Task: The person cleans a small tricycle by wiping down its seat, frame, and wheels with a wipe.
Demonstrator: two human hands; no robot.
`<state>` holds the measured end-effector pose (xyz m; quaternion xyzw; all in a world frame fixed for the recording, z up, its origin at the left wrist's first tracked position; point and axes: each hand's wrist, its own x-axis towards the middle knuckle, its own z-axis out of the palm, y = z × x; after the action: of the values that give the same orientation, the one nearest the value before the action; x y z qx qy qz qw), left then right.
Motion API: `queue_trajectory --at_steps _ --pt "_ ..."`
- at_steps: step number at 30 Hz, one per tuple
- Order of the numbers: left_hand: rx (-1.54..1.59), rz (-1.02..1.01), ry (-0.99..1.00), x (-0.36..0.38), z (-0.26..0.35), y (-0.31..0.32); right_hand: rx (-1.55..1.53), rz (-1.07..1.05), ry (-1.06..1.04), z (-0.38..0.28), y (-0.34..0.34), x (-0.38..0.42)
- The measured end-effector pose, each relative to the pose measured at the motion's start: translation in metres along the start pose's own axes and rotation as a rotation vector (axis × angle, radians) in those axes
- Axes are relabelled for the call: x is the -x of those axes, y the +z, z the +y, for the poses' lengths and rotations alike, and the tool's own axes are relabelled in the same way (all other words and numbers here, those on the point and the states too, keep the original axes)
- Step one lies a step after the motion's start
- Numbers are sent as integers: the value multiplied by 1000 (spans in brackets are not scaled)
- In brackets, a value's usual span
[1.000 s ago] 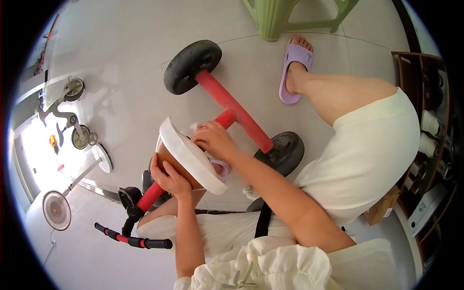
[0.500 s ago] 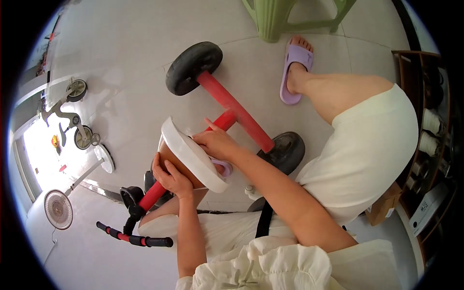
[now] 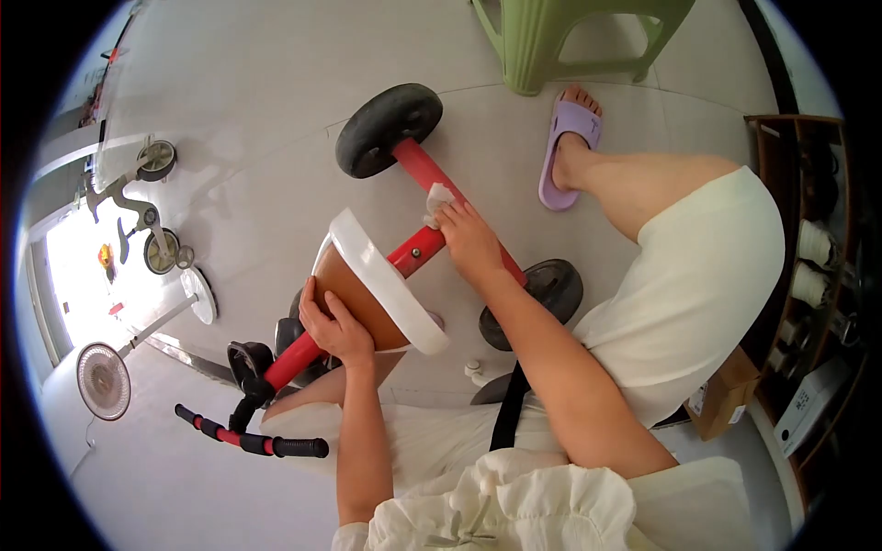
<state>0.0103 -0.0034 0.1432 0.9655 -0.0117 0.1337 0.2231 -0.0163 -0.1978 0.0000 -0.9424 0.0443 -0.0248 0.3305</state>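
Observation:
A red child's ride-on bike (image 3: 299,361) leans across my lap, with black wheels (image 3: 390,130) and a handlebar (image 3: 249,439) with black grips at the lower left. Its seat (image 3: 363,303) has a brown face and a white rim. My left hand (image 3: 336,328) lies on the brown face, fingers stretched and spread. In my right hand (image 3: 470,241) is a crumpled white wipe (image 3: 439,203), pressed against the red frame where the crosswise tube (image 3: 423,174) meets the main tube. The fingers are closed round the wipe, partly covering it.
A green plastic stool (image 3: 542,46) stands at the top. My foot wears a purple slipper (image 3: 571,151). On the right are a shoe rack (image 3: 850,184) and a cardboard box (image 3: 724,393). A fan (image 3: 104,381) and a small grey bike (image 3: 138,211) stand on the left.
My right hand has moved from beside the white seat rim up along the frame to the tube junction, where the wipe now shows. My left hand stays on the seat.

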Motion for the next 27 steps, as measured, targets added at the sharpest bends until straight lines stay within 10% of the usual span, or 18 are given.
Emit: queue_trajectory --at_steps 17,27 --pt "-59 -3 -4 -3 -2 1 -415 380 553 -31 5 3" --pt "-60 -14 -7 0 -6 1 -841 194 718 -100 1 23"
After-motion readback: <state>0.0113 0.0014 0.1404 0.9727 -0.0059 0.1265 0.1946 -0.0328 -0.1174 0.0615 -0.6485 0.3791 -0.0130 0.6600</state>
